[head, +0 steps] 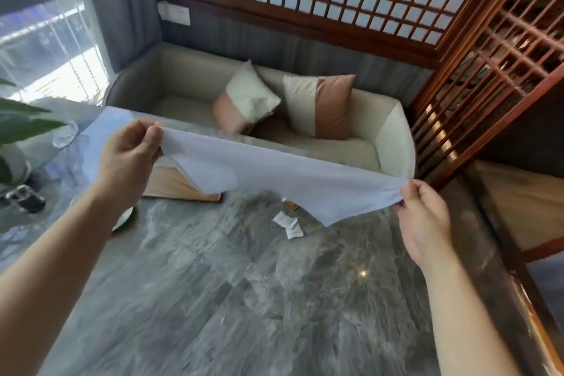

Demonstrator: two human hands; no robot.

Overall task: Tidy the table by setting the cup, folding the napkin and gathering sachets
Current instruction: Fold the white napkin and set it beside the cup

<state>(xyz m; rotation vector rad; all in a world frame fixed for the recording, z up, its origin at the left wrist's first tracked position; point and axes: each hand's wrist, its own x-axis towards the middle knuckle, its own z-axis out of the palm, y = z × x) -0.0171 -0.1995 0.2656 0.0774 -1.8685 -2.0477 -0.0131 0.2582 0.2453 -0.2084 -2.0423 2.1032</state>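
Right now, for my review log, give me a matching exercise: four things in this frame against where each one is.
Things:
1. napkin
2. sachets
3. wooden box
4. cushions

Places:
A. on the sofa
B. lying on the marble table, below the cloth's hanging corner
C. stretched in the air between both hands
D. on the table, partly hidden behind the cloth

Pairs: 1-C, 2-B, 3-D, 4-A

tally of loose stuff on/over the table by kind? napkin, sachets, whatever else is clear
Napkin: 1, stretched between the left hand and right hand
White sachets: 2, on the table
Wooden box: 1, partly behind the napkin
Glass: 1, far left
Total: 5
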